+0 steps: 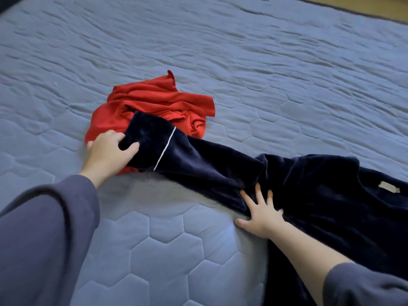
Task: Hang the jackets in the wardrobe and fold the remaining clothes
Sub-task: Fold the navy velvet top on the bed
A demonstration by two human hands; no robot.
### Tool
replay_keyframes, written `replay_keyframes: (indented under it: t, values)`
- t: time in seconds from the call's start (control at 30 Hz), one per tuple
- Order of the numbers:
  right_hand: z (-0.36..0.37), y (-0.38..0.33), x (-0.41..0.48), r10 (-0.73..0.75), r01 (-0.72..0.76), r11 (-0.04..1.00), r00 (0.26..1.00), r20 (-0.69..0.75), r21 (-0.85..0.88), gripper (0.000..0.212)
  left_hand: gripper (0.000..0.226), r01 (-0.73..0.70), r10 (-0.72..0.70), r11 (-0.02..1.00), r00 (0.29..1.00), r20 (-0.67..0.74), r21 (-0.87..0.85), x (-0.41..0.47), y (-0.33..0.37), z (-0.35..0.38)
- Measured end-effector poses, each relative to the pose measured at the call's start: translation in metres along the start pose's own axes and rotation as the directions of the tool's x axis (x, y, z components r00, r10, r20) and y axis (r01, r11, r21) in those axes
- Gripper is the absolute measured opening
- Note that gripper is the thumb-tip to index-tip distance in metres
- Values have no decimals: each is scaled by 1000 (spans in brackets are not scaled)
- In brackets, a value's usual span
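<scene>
A dark navy velvet garment (320, 195) with thin white piping lies across the right of the bed, one sleeve stretched out to the left. My left hand (108, 151) grips the cuff end of that sleeve, thumb curled over the fabric. My right hand (262, 213) presses flat on the garment where the sleeve meets the body, fingers spread. A crumpled red garment (154, 100) lies in a heap behind the cuff, partly covered by it. A pale label (389, 187) shows on the navy garment at the right edge.
The bed is covered by a blue-grey quilted mattress cover (176, 250) with a hexagon pattern. Its far edge and a strip of wooden floor (364, 5) show at the top right.
</scene>
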State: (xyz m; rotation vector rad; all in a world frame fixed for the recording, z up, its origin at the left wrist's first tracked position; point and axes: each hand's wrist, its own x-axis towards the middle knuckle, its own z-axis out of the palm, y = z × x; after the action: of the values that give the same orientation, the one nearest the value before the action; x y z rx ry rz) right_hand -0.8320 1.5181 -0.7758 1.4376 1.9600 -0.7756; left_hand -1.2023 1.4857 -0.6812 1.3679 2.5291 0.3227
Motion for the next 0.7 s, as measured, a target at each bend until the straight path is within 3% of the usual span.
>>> replay_keyframes:
  t: [0.13, 0.2, 0.23, 0.3, 0.33, 0.37, 0.4, 0.47, 0.53, 0.6, 0.7]
  values:
    - [-15, 3, 0, -57, 58, 998, 992, 110, -6, 92, 20, -59, 70, 996, 983, 168, -73, 0, 1, 2]
    - [-42, 8, -1, -86, 86, 996, 974, 208, 11, 85, 9, -37, 55, 994, 985, 166, -106, 1, 1, 7]
    - [-60, 11, 0, -104, 94, 993, 982, 154, 74, 72, 14, -38, 52, 992, 991, 122, -117, 4, 0, 8]
    - [-93, 12, 8, -94, 152, 959, 967, -237, 240, 41, 28, -22, 21, 994, 1000, -12, -103, 13, -2, 1]
    - [-104, 12, 15, -78, 194, 954, 898, -434, 229, 33, 32, 3, -9, 996, 998, -65, -90, 18, -5, -5]
    - [-111, 11, 26, -116, 242, 956, 835, -538, 169, 32, 32, 28, -36, 996, 994, -99, -80, 22, -10, -12]
    - [-114, 7, 38, -168, 271, 955, 834, -526, 125, 36, 31, 62, -67, 997, 992, -104, -51, 24, -15, -18]
    - [-117, -1, 62, -258, 300, 946, 924, -282, 119, 34, 30, 101, -98, 994, 991, -93, 34, 25, -26, -25]
    - [-126, -10, 75, -286, 295, 939, 955, -73, 177, 31, 30, 108, -102, 992, 991, -83, 68, 24, -29, -27]
    - [-139, -15, 84, -305, 306, 913, 951, -46, 269, 24, 28, 120, -117, 991, 991, -67, 57, 24, -29, -25]
    - [-147, -21, 94, -320, 307, 933, 946, 43, 186, 31, 26, 206, -211, 975, 976, 59, 79, 22, -31, -16]
